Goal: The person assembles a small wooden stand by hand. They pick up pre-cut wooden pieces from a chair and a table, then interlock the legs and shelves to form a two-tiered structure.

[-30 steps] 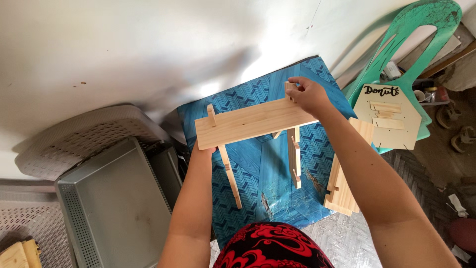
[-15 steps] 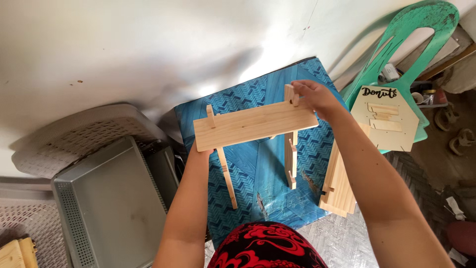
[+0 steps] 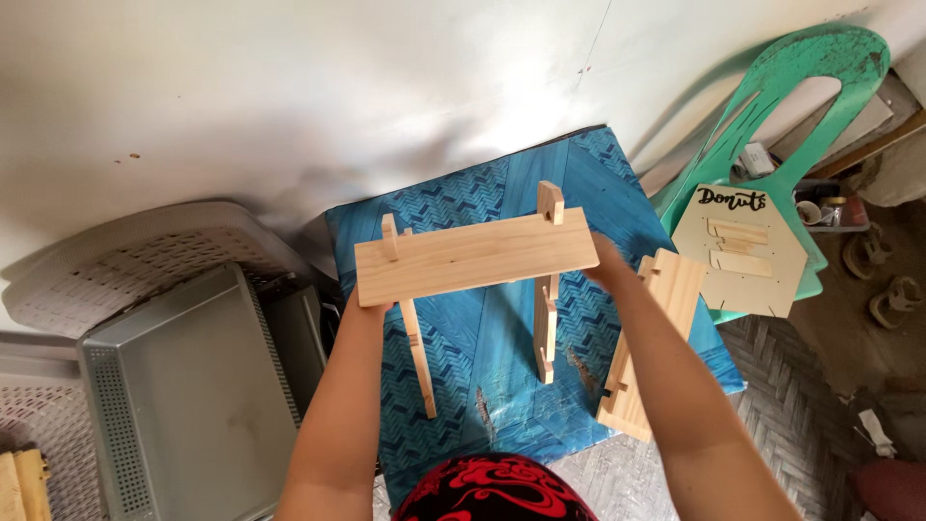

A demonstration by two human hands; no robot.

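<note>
Wooden board (image 3: 477, 257) held at both ends by left hand (image 3: 371, 301) and right hand (image 3: 603, 260).

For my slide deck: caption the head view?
Both hands, left hand and right hand, hold a wooden shelf frame above a blue table.

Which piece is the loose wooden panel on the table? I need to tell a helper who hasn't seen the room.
Start at the blue chevron-patterned table against the white wall. On its right edge, beside the green plastic chair, lies a pale rectangular wooden panel. Unlike the slotted plank frame held in both hands, it lies flat, notched and untouched.
</note>
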